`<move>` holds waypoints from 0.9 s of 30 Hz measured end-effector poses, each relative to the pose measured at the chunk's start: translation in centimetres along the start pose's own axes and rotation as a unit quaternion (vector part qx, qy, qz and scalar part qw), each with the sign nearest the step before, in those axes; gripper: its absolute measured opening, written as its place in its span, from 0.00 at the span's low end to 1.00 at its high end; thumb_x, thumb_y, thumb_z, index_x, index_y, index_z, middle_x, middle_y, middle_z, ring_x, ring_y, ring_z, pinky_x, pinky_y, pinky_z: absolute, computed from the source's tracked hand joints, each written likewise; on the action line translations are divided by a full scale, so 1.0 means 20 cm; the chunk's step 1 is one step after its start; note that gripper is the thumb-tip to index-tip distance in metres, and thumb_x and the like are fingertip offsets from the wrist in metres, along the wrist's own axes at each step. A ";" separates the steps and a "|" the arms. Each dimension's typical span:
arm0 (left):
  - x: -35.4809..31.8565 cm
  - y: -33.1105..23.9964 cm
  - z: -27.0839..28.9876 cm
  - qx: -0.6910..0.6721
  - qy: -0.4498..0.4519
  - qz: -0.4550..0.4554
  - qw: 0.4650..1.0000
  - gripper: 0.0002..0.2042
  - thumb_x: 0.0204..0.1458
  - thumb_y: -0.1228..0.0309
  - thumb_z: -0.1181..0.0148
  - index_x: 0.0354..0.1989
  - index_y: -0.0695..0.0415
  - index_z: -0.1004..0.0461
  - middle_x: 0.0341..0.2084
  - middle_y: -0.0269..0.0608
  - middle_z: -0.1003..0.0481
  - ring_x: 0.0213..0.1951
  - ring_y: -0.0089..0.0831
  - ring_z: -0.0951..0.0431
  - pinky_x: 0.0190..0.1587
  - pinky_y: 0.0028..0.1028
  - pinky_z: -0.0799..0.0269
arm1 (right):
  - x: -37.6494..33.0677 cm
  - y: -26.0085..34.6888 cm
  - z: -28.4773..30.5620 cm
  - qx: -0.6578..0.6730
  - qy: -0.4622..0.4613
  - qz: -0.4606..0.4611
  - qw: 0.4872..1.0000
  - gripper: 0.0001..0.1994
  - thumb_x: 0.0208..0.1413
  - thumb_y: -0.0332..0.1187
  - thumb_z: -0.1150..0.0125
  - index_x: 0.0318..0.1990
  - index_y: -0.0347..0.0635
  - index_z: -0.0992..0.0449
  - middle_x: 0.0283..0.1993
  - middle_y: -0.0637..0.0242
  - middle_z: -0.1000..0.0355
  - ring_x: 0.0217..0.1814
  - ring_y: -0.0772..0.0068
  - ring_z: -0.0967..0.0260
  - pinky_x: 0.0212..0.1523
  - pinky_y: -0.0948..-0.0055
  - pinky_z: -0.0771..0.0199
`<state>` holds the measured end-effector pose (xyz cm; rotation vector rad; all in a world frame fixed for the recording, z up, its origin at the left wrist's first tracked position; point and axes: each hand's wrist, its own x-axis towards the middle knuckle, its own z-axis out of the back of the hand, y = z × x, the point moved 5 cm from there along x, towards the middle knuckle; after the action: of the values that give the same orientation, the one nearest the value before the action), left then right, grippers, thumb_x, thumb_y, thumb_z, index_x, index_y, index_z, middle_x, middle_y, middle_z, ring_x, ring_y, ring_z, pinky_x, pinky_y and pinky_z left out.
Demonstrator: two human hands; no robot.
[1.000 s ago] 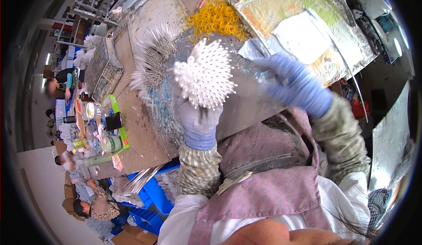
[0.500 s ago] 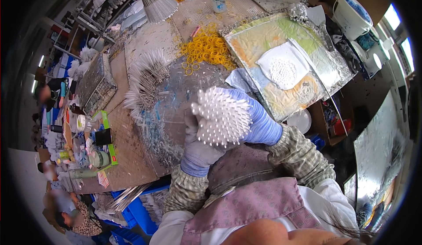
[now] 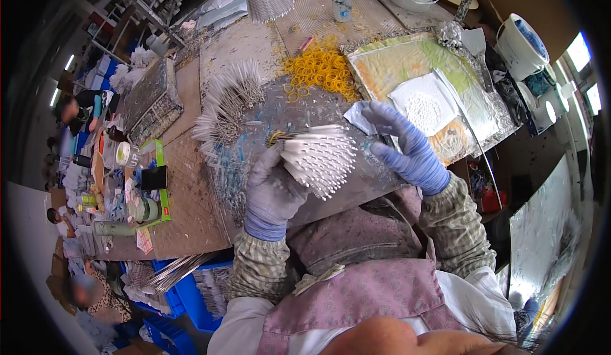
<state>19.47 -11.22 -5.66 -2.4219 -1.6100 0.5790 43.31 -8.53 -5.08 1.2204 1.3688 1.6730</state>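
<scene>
A bundle of thin sticks with white-coated tips (image 3: pixel 319 159) fans out above the table's near edge, its tips pointing right. A yellow rubber band (image 3: pixel 277 137) sits around its narrow end. My left hand (image 3: pixel 273 192), in a grey-blue glove, is closed on the bundle from below and the left. To the right, my gloved right hand (image 3: pixel 410 151) is apart from it, fingers spread and holding nothing. Beyond the bundle lies a heap of yellow rubber bands (image 3: pixel 321 68). Several loose thin sticks (image 3: pixel 232 100) lie fanned on the table left of that heap.
At right, a film-covered board (image 3: pixel 375 56) carries a white patch with a dimpled surface (image 3: pixel 417 103) and a long thin rod. White buckets (image 3: pixel 523 46) stand beyond it. Finished-looking bundles (image 3: pixel 267 1) stand at the back. Blue crates (image 3: pixel 203 298) sit below the table's left side; people work farther left.
My right hand has let go of the bundle and moved right, its fingers opening. The bundle has tilted from tips facing me to tips pointing right, still in my left hand.
</scene>
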 end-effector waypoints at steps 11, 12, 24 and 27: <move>-0.06 -0.05 -0.13 0.060 0.037 -0.050 0.996 0.22 0.58 0.74 0.42 0.62 0.60 0.34 0.56 0.51 0.27 0.58 0.45 0.26 0.62 0.47 0.29 | 0.31 0.47 -0.07 -0.147 0.070 0.123 0.979 0.22 0.64 0.38 0.38 0.61 0.37 0.29 0.53 0.58 0.23 0.59 0.69 0.27 0.59 0.70 0.29; -0.07 -0.05 -0.11 0.059 0.031 -0.051 0.996 0.22 0.58 0.74 0.42 0.62 0.60 0.34 0.56 0.51 0.27 0.58 0.45 0.26 0.62 0.47 0.29 | 0.36 0.49 -0.12 -0.137 0.101 0.061 0.983 0.25 0.61 0.45 0.35 0.58 0.35 0.27 0.46 0.56 0.21 0.51 0.69 0.24 0.54 0.69 0.26; -0.04 -0.10 -0.24 0.300 0.065 -0.226 0.924 0.35 0.50 0.76 0.34 0.68 0.62 0.42 0.56 0.45 0.29 0.60 0.40 0.29 0.66 0.42 0.35 | 0.49 0.42 -0.34 -0.340 0.356 -0.040 0.870 0.50 0.47 0.54 0.25 0.72 0.39 0.45 0.52 0.51 0.23 0.53 0.54 0.24 0.55 0.63 0.26; -0.04 -0.09 -0.26 0.341 0.021 -0.216 0.915 0.36 0.48 0.76 0.32 0.67 0.63 0.42 0.54 0.42 0.28 0.58 0.38 0.28 0.65 0.39 0.34 | 0.47 0.43 -0.32 -0.340 0.347 -0.038 0.873 0.50 0.45 0.51 0.23 0.72 0.41 0.45 0.53 0.50 0.24 0.54 0.52 0.24 0.56 0.62 0.26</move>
<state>19.90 -10.84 -0.08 -1.5152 -1.5152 0.8196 34.70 -4.52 5.41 0.1466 0.9857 2.3642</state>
